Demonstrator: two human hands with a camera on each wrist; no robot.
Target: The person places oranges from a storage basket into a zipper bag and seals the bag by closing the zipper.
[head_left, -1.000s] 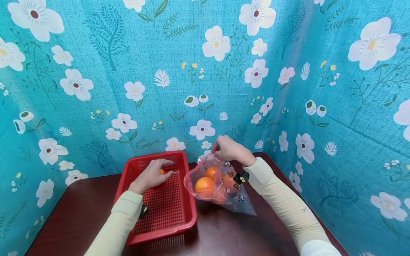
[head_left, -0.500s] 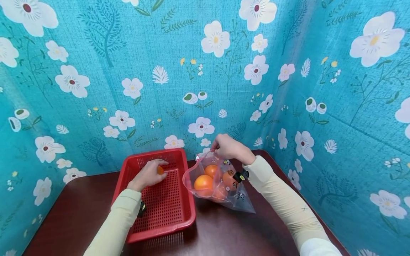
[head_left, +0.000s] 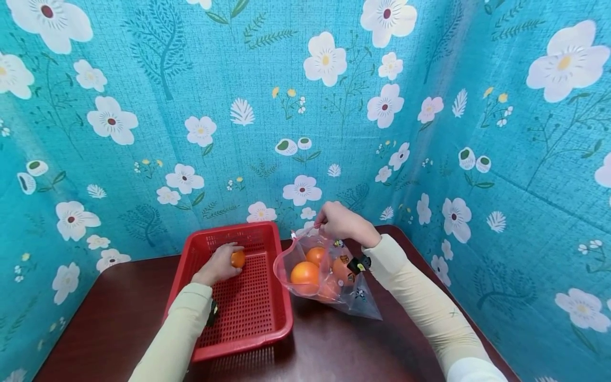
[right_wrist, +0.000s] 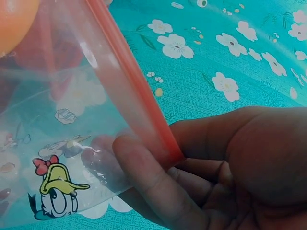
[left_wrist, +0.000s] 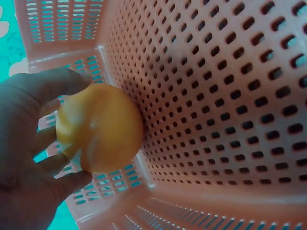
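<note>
Red perforated basket, round orange

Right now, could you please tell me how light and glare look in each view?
Head view: bright, with a soft sheen on the table; left wrist view: dimmer, the red basket looking pinkish, pale patches on the orange; right wrist view: white glare on the clear bag, the right hand rather dark.
</note>
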